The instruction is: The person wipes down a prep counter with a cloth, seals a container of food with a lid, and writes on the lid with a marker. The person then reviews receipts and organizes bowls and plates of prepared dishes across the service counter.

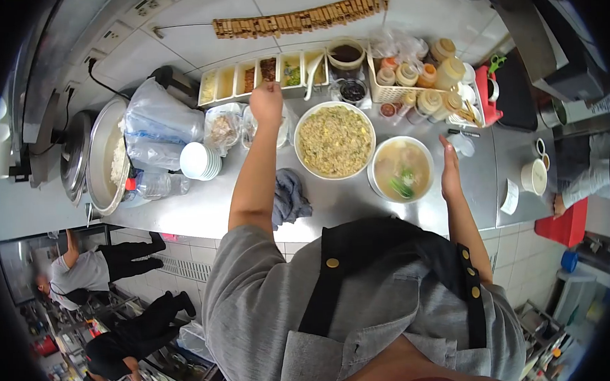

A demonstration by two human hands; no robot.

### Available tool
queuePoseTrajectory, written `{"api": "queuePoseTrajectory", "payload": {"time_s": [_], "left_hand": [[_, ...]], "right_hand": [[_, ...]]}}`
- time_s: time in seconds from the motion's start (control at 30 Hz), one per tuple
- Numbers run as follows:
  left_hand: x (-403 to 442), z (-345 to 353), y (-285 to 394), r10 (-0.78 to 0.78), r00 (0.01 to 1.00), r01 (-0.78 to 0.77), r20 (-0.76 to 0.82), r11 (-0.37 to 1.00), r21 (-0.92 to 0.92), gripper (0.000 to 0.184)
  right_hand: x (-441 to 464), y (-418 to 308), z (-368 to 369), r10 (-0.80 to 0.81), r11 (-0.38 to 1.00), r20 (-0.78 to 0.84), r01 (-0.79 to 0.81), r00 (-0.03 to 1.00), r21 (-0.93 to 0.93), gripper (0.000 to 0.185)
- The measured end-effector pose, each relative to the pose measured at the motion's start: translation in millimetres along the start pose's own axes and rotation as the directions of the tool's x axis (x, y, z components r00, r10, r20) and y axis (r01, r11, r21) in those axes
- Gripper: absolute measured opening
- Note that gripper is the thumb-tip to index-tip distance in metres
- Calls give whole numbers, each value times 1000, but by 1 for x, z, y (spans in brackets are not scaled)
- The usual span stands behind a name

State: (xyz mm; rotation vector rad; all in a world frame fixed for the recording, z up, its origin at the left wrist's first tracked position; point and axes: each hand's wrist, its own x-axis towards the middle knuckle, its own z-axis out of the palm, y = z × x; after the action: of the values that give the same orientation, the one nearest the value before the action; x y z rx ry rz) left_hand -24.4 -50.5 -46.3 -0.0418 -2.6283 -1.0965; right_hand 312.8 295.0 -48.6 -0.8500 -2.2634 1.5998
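Observation:
My left hand (266, 104) reaches to the row of condiment tubs (226, 92), over the front edge of the one with dark red-brown contents (268, 69). Its fingers are closed together; whatever they may hold is hidden. My right hand (449, 167) is open, fingers straight, just right of a white bowl of soup (404, 170) with green leaves in it. Left of the soup stands a larger bowl of fried rice (335, 140). A white spoon (313, 73) rests at the right end of the tubs.
Bottles crowd a basket (383, 94) at the back right. On the left are stacked white bowls (199, 161), a plastic bottle (154, 185) and a big rice pot (105, 165). A dark cloth (290, 198) lies near the front edge. Other people (84, 268) stand beyond the counter.

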Motion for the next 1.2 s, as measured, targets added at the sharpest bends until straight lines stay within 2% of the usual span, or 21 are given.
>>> {"api": "queuePoseTrajectory", "payload": {"time_s": [0.03,0.07,0.13,0.17,0.27,0.33,0.43,0.5,0.63,0.7,0.73,0.77,0.8,0.87,0.9,0.93,1.0,1.03,1.07,1.13,1.2], "left_hand": [[8,7,-2,44,999,-43,-3,994,103,23],[13,14,-5,40,999,-38,-17,994,104,23],[16,22,5,-18,996,-4,91,971,240,25],[18,19,9,-42,976,-10,213,971,237,29],[42,18,6,-78,973,16,219,962,272,32],[71,12,-19,-25,993,19,117,999,50,34],[115,5,-75,-90,996,90,-3,995,-33,25],[147,7,-136,-74,992,75,-98,997,15,21],[152,-55,-144,-185,954,230,-238,957,179,22],[149,-71,-147,-205,935,275,-291,935,224,21],[148,-78,-145,-199,958,258,-208,915,309,17],[146,-84,-144,-201,972,234,-123,889,393,15],[146,-85,-144,-201,972,235,-125,889,393,15],[145,-78,-141,-25,991,-55,131,821,568,13],[142,-75,-129,-18,984,-102,179,764,637,11],[143,-71,-125,-13,984,-106,179,764,636,11],[144,-61,-119,-11,960,-209,281,640,739,19],[150,-56,-115,-105,941,-204,323,584,785,21],[151,-56,-116,-105,940,-206,326,586,784,21],[149,-56,-119,-11,954,-247,299,531,810,24],[151,-61,-127,7,956,-250,294,543,802,25]], "right_hand": [[2,-1,0,20,1000,-2,-20,1000,12,65],[3,-2,0,9,1000,7,-9,1000,13,65],[4,-3,1,46,999,-23,-46,999,28,64],[4,-3,0,57,998,-33,-56,998,27,65],[3,-3,-6,83,996,-56,-81,995,37,68],[1,-2,-12,100,994,-75,-97,992,45,70],[-2,0,-22,136,989,-102,-130,985,64,73],[-7,1,-31,173,983,-119,-164,978,84,75],[-18,3,-50,281,956,-157,-261,947,137,79],[-15,43,-71,226,972,-165,-212,960,99,81],[-18,38,-70,225,972,-166,-211,960,100,81],[-21,33,-71,246,968,-251,-224,936,112,77],[-24,26,-70,264,964,-332,-235,906,125,73],[-22,31,-74,269,963,-337,-245,902,114,74],[-20,35,-75,266,964,-333,-242,905,112,74],[-19,35,-73,263,965,-330,-239,907,111,74],[-17,32,-71,249,968,-329,-229,911,98,74],[-15,27,-70,233,972,-322,-218,917,83,74],[-14,23,-69,234,972,-325,-220,916,81,74],[-16,9,-65,258,966,-356,-246,898,79,74],[-16,18,-67,230,972,-346,-229,910,47,74]]}}
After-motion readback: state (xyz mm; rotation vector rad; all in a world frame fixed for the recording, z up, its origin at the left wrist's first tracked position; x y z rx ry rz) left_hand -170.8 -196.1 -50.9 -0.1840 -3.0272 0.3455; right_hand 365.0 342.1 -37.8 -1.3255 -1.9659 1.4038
